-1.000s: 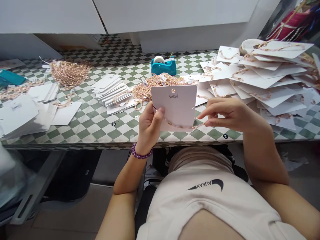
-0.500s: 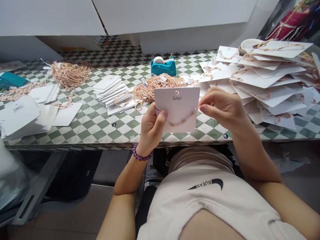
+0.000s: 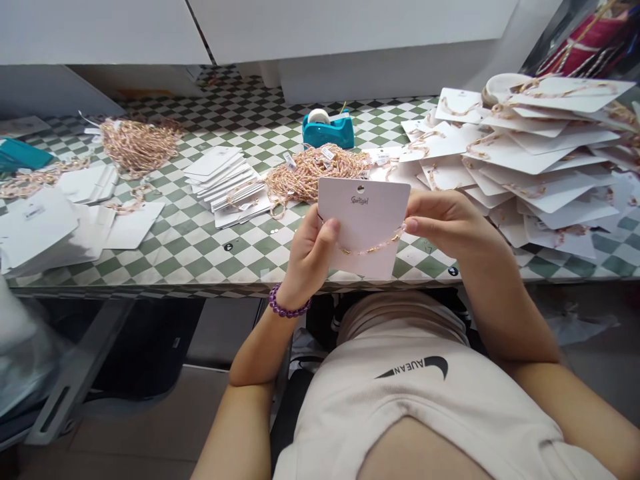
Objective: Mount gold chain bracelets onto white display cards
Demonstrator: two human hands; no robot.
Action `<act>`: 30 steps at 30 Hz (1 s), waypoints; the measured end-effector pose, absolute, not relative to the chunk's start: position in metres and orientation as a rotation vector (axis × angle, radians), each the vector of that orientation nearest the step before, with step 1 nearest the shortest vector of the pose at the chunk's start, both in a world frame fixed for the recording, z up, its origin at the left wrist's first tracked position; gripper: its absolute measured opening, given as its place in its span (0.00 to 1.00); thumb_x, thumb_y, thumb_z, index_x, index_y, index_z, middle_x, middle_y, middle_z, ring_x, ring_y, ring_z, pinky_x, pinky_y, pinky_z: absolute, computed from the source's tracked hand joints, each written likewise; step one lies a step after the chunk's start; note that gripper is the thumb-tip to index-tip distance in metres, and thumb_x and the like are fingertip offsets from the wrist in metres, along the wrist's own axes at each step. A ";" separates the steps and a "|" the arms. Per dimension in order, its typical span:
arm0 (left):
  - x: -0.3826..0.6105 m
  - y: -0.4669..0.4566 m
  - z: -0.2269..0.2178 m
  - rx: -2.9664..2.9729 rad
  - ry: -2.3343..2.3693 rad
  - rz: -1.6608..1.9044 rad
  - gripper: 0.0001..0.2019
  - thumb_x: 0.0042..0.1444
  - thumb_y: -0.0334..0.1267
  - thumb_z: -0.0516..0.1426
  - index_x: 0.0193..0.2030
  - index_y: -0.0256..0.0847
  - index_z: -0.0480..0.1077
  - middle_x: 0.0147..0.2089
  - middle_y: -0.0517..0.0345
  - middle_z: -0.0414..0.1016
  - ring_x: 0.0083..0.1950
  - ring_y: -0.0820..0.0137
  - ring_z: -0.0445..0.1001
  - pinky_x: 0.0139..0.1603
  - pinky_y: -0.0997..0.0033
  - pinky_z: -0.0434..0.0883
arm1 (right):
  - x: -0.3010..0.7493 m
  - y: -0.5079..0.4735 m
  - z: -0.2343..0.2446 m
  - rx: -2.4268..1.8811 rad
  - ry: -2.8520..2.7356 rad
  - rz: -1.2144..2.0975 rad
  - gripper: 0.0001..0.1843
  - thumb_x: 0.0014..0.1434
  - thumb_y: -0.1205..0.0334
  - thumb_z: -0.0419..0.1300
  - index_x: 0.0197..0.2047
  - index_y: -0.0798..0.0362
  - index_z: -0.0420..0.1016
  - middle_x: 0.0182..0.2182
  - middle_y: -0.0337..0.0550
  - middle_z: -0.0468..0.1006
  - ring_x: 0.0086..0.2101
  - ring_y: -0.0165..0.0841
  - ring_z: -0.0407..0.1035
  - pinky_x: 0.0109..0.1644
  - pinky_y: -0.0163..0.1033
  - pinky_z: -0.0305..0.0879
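A white display card (image 3: 367, 213) with a hole at its top is held upright over the table's front edge. My left hand (image 3: 311, 257) grips its left side, thumb on the front. A thin gold and pink bracelet (image 3: 373, 249) is strung across the card's lower half. My right hand (image 3: 445, 223) is closed on the card's right edge, thumb and fingers pinching the bracelet's end there. A purple bead band sits on my left wrist.
The green checked table (image 3: 200, 243) holds a heap of loose bracelets (image 3: 313, 175), a stack of blank cards (image 3: 225, 183), a teal tape dispenser (image 3: 327, 128), and a big pile of finished cards (image 3: 535, 160) at the right. More cards (image 3: 50, 227) and chains (image 3: 137, 143) lie left.
My right hand rose from the card's lower right corner to its right edge, drawing the bracelet up and taut across the card. The card shifted slightly to the right.
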State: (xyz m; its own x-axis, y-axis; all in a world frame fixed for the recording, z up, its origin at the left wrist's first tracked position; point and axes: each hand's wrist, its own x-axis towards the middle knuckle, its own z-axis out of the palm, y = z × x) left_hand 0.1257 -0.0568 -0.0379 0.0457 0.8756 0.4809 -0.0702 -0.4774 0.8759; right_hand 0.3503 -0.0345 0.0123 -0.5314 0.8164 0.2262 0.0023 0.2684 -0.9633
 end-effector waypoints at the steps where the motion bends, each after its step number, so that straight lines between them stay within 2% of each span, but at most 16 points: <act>1: 0.126 -0.057 -0.038 1.556 0.849 1.539 0.16 0.66 0.53 0.55 0.50 0.44 0.72 0.43 0.56 0.77 0.43 0.68 0.74 0.42 0.73 0.74 | 0.351 -0.035 0.011 -0.754 -1.766 1.363 0.14 0.56 0.48 0.69 0.32 0.51 0.79 0.32 0.43 0.76 0.34 0.31 0.71 0.40 0.38 0.72; 9: 0.127 -0.059 -0.036 1.683 0.822 1.526 0.14 0.68 0.50 0.53 0.51 0.45 0.71 0.44 0.55 0.76 0.43 0.69 0.74 0.42 0.72 0.74 | 0.353 -0.033 0.008 -0.706 -1.772 1.430 0.16 0.55 0.50 0.70 0.31 0.54 0.77 0.33 0.43 0.76 0.36 0.30 0.72 0.39 0.34 0.73; 14: 0.126 -0.057 -0.038 1.701 0.910 1.655 0.13 0.69 0.48 0.53 0.49 0.44 0.71 0.40 0.57 0.74 0.40 0.71 0.71 0.39 0.74 0.71 | 0.347 -0.034 -0.001 -0.824 -1.641 1.257 0.19 0.54 0.49 0.72 0.41 0.53 0.76 0.44 0.45 0.77 0.41 0.32 0.74 0.43 0.37 0.76; 16: 0.126 -0.056 -0.038 1.740 0.927 1.725 0.12 0.70 0.47 0.52 0.49 0.43 0.71 0.39 0.58 0.73 0.38 0.72 0.71 0.38 0.74 0.70 | 0.342 -0.038 -0.002 -0.906 -1.576 1.119 0.19 0.54 0.50 0.72 0.43 0.52 0.75 0.44 0.45 0.77 0.39 0.31 0.75 0.39 0.35 0.76; 19: 0.125 -0.056 -0.038 1.786 0.943 1.761 0.11 0.70 0.45 0.52 0.49 0.43 0.71 0.38 0.58 0.72 0.37 0.72 0.70 0.37 0.73 0.69 | 0.338 -0.045 0.001 -0.998 -1.604 0.985 0.16 0.58 0.50 0.69 0.42 0.52 0.76 0.38 0.44 0.77 0.33 0.30 0.76 0.32 0.33 0.73; 22: 0.125 -0.056 -0.037 1.796 0.967 1.797 0.10 0.70 0.45 0.53 0.48 0.43 0.71 0.37 0.59 0.70 0.36 0.73 0.68 0.35 0.73 0.68 | 0.341 -0.049 0.005 -1.079 -1.701 0.863 0.15 0.61 0.50 0.66 0.43 0.54 0.78 0.37 0.45 0.77 0.26 0.29 0.75 0.23 0.31 0.66; 26: 0.125 -0.056 -0.035 1.830 1.029 1.803 0.11 0.70 0.47 0.52 0.46 0.43 0.70 0.35 0.59 0.69 0.34 0.72 0.67 0.34 0.73 0.67 | 0.345 -0.051 0.004 -1.143 -1.714 0.681 0.15 0.62 0.50 0.65 0.43 0.53 0.81 0.35 0.44 0.79 0.17 0.22 0.66 0.17 0.29 0.58; 30: 0.128 -0.059 -0.033 1.846 1.077 1.782 0.13 0.70 0.50 0.52 0.42 0.42 0.68 0.32 0.60 0.66 0.32 0.72 0.65 0.34 0.71 0.66 | 0.342 -0.054 0.002 -1.096 -1.648 0.725 0.14 0.62 0.50 0.66 0.38 0.54 0.82 0.35 0.43 0.80 0.16 0.19 0.60 0.15 0.29 0.56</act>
State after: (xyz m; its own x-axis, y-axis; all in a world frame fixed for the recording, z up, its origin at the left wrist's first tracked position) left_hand 0.1276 -0.0591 -0.0328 -0.0844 0.7219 0.6868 0.2724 -0.6463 0.7128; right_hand 0.3421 -0.0541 0.0020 -0.1029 0.9100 0.4016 0.3194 0.4126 -0.8531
